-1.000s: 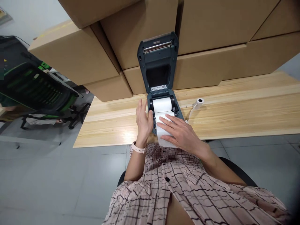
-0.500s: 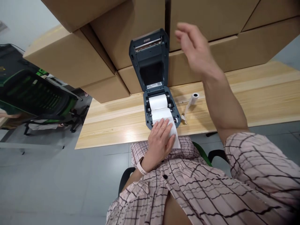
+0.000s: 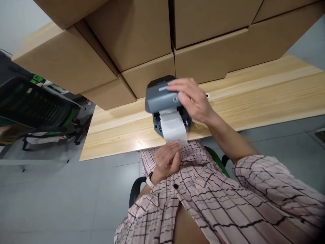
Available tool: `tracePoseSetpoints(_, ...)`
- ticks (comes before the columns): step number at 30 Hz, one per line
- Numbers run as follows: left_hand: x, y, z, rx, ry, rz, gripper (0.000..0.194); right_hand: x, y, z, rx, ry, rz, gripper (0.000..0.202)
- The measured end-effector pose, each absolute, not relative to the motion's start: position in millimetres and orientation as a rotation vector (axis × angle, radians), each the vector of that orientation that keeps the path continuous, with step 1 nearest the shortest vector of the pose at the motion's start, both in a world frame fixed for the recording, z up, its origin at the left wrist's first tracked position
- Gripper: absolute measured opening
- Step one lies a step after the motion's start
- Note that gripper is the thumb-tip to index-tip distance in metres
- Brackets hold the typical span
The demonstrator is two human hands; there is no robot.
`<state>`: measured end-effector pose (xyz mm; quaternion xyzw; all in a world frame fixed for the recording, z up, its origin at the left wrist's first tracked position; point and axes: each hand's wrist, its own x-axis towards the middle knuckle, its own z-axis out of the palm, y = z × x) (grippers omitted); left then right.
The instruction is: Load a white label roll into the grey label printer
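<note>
The right hand (image 3: 195, 100) lies with bent fingers on the dark grey, rounded plastic lid (image 3: 160, 99); the left hand (image 3: 167, 158) curls at the end of the smooth white paper strip (image 3: 174, 126); I can't tell if either grips; the lid stood up before and is now tipped low, so it hides the strip's back part; the dark plastic printer base (image 3: 156, 124) sits on the pale, streaky wooden table (image 3: 118, 130), near flat brown cardboard boxes (image 3: 142, 35).

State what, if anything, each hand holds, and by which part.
The right hand holds the printer lid by its right side. The left hand is at the near end of the white paper strip; whether it grips it cannot be told.
</note>
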<state>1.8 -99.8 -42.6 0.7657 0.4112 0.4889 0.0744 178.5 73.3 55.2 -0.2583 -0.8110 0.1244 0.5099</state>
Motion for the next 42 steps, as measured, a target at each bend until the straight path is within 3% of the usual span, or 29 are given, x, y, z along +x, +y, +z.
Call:
tracePoseSetpoints(6, -2.6, -79.8, -33.4, 1.758, 1.585, 2.045, 0.023, 178.0, 24.0, -5.2, -0.807, -1.957, 0.354, 0.042)
tracePoseSetpoints(9, -3.9, -43.6, -19.9, 1.356, 1.610, 1.851, 0.054, 173.1, 18.3, -16.3, -0.883, -1.894, 0.368, 0.043)
tracePoseSetpoints(12, -5.9, -13.8, -18.0, 1.096, 1.417, 1.603, 0.071, 170.4, 18.2, -20.3, -0.923, -1.813, 0.396, 0.039)
tracePoseSetpoints(14, -7.0, -5.1, -21.6, 1.071, 1.347, 1.535, 0.073, 169.9, 19.8, -23.4, -0.979, -1.757, 0.457, 0.044)
tracePoseSetpoints(17, -7.3, -6.0, -25.4, 1.087, 1.316, 1.548, 0.070, 169.6, 22.6, -30.3, -1.030, -1.663, 0.696, 0.071)
tracePoseSetpoints(20, -6.2, -11.7, -24.2, 1.058, 1.304, 1.561, 0.069, 170.0, 23.6, -36.2, -1.001, -1.577, 0.947, 0.082)
tracePoseSetpoints(25, -3.4, -17.2, -24.1, 1.088, 1.319, 1.553, 0.071, 172.3, 21.1, -40.1, -1.016, -1.582, 1.019, 0.084)
tracePoseSetpoints(33, -3.9, -10.6, -30.0, 1.131, 1.349, 1.550, 0.078, 173.5, 21.5, -45.1, -1.020, -1.707, 0.867, 0.082)
tracePoseSetpoints(37, 4.1, -46.0, -42.5, 1.133, 1.523, 1.633, 0.081, 176.1, 26.0, -49.1, -0.977, -1.660, 0.933, 0.077)
tracePoseSetpoints(39, 14.3, -72.6, -54.1, 1.098, 1.731, 1.692, 0.072, 174.7, 28.0, -51.3, -0.961, -1.627, 0.940, 0.075)
tracePoseSetpoints(41, 24.4, -91.4, -62.7, 1.036, 1.793, 1.677, 0.041, 171.6, 28.6, -51.4, -0.951, -1.607, 0.932, 0.072)
tracePoseSetpoints(42, 28.2, -95.6, -64.0, 1.044, 1.711, 1.587, 0.036, 170.1, 28.3, -50.0, -0.954, -1.612, 0.909, 0.071)
